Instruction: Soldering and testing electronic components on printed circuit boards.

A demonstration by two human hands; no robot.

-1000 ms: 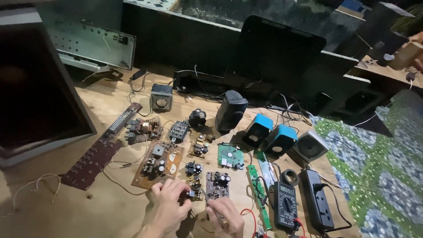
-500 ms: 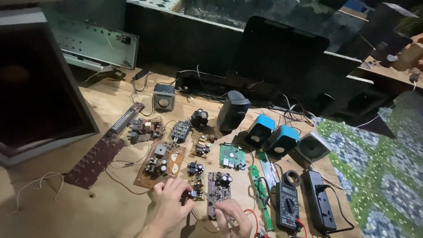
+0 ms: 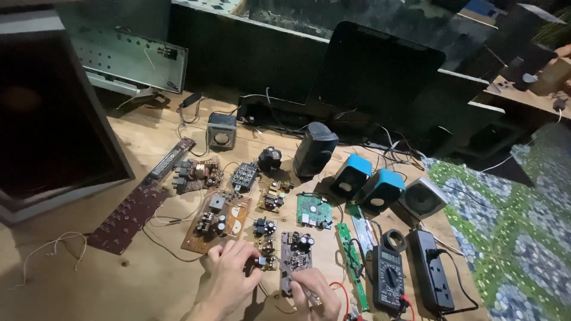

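Wooden bench, head view. Left hand (image 3: 229, 279) at 6 o'clock of the frame, fingers curled and pinching a small dark component (image 3: 260, 261) on a little brown circuit board (image 3: 266, 245). Right hand (image 3: 314, 293) just to its 3 o'clock, fingers closed around a thin metal-tipped probe (image 3: 285, 266) whose tip points to 10 o'clock, toward that same component; it lies across the lower end of a narrow dark populated circuit board (image 3: 295, 254). Whether tip and part touch, cannot tell. At 11 o'clock of the left hand: a larger orange-brown board with capacitors (image 3: 215, 221). At 1 o'clock of the right hand: a square green circuit board (image 3: 313, 211). At its 3 o'clock: a black clamp multimeter (image 3: 387, 273) with red lead, then a black power strip (image 3: 430, 270). Farther back, two blue-fronted small speakers (image 3: 367, 182). Judgement on progress: work appears to be mid-way on one small part, both hands engaged; the many other boards lie spread out untouched, the meter idle.
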